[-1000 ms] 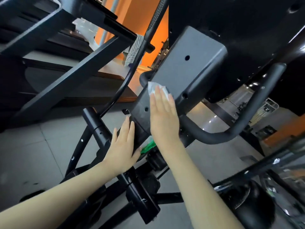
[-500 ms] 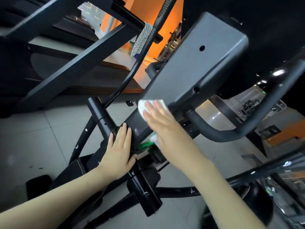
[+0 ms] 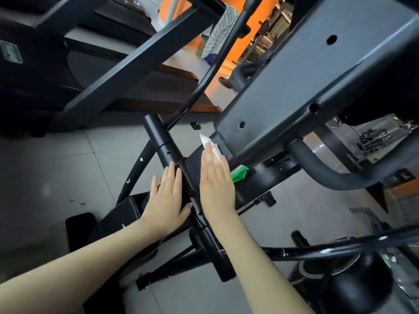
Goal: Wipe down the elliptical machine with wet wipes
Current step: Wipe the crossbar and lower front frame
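The elliptical machine's grey console housing point(image 3: 301, 87) slopes down from the upper right to a black column point(image 3: 192, 164). My right hand point(image 3: 216, 184) lies flat with straight fingers on that black column, pressing a white wet wipe point(image 3: 210, 145) whose crumpled edge sticks out past my fingertips. My left hand point(image 3: 166, 196) rests flat beside it on the column's left side, against a black tube point(image 3: 162, 141). A green packet point(image 3: 240, 174) shows just right of my right hand.
A curved grey handlebar point(image 3: 328, 173) juts out at the right. Black frame bars point(image 3: 317, 250) cross below my arms. A treadmill point(image 3: 68, 64) stands at the upper left on the grey tiled floor point(image 3: 56, 168). An orange wall point(image 3: 238, 48) is behind.
My right hand has slid the wipe down from the grey housing onto the black column below it. My left hand has stayed flat on the column's left side.
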